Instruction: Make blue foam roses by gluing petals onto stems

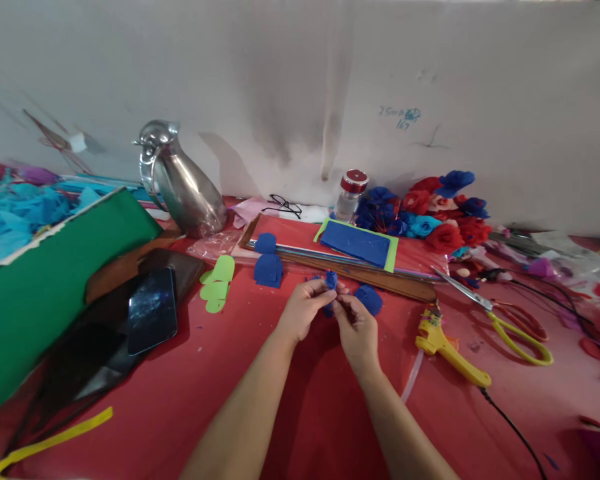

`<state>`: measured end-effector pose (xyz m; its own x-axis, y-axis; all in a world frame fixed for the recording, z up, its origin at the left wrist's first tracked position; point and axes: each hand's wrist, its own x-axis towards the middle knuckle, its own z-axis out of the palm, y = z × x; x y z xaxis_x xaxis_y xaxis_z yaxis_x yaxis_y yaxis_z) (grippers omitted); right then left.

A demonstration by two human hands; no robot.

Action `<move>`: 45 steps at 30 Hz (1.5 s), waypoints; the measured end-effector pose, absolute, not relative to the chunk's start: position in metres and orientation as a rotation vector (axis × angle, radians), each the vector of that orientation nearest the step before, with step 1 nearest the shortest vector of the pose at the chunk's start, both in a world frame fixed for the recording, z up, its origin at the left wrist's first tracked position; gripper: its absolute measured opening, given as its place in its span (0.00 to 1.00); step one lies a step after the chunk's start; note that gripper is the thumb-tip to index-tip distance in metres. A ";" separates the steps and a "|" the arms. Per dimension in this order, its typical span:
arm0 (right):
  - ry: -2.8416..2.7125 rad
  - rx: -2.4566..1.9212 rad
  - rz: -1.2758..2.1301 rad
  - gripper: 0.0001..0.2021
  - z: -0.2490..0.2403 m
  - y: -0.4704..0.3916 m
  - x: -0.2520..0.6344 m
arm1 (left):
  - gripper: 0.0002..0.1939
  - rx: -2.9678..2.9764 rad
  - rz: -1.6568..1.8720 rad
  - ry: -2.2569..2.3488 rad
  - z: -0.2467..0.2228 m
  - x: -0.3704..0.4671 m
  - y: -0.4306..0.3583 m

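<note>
Both hands meet over the middle of the red table around a small blue paper flower (331,279). My left hand (306,308) pinches it between thumb and fingers. My right hand (356,328) is closed at the lower side of the flower, its fingertips pressed against the blue paper. Just behind the right hand lie round blue paper petals (369,300). To the left of the hands are a stack of blue petal pieces (269,270) and several light green paper leaf shapes (218,283).
A yellow glue gun (450,350) and open scissors (495,313) lie at right. Behind are blue paper sheets (357,243), a red-lidded jar (350,195), finished paper flowers (433,210) and eyeglasses (283,207). Left stand a metal jug (185,183), a phone (153,311) and a green box (55,293).
</note>
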<state>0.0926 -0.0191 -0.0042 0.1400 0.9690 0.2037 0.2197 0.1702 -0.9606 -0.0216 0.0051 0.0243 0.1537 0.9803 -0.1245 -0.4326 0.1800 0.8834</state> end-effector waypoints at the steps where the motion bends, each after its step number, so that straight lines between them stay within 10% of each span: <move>1: -1.321 -1.272 0.857 0.10 -0.005 -0.019 0.093 | 0.12 0.804 1.191 0.844 0.024 -0.021 0.005; 45: -1.404 -1.255 0.751 0.09 -0.002 -0.023 0.092 | 0.19 0.690 1.265 0.838 0.027 -0.021 0.005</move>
